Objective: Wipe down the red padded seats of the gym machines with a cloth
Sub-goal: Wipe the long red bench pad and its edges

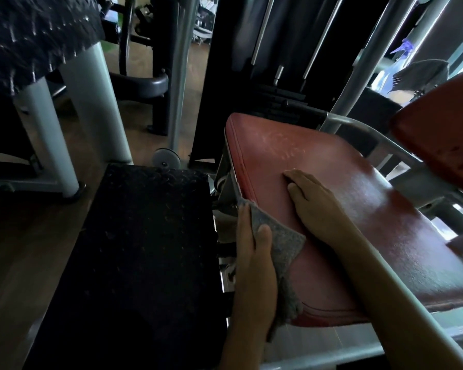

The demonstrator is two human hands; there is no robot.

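The left hand [254, 252] grips a grey cloth [284, 252] at the left edge of the red padded seat [358, 209], thumb on top, fingers curled under the fabric. The right hand [313, 198] lies open and flat on the middle of the seat, holding nothing. Pale smears near the far left corner look unwiped, so this seat seems partly done; the red back pad [439, 140] at its right edge probably remains.

Red seat [332, 182], grey cloth [281, 247], black diamond-patterned footplate [145, 236]
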